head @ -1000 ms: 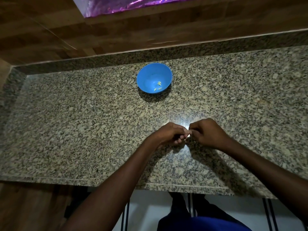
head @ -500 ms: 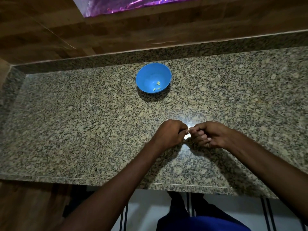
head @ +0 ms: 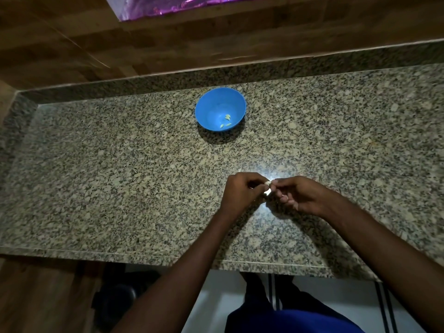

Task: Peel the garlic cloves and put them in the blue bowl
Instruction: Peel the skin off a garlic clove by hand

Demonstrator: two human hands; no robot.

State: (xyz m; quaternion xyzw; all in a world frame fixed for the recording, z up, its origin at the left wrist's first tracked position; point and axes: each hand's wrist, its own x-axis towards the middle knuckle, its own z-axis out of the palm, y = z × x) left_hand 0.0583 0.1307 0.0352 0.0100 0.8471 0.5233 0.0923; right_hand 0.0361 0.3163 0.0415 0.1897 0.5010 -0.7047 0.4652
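Head view shows the left hand (head: 242, 191) and right hand (head: 298, 197) both pinching one garlic clove (head: 267, 189) in curled fingers above the tabletop (head: 120, 176), well short of the blue bowl (head: 220, 109); a slippery clove could squirt free
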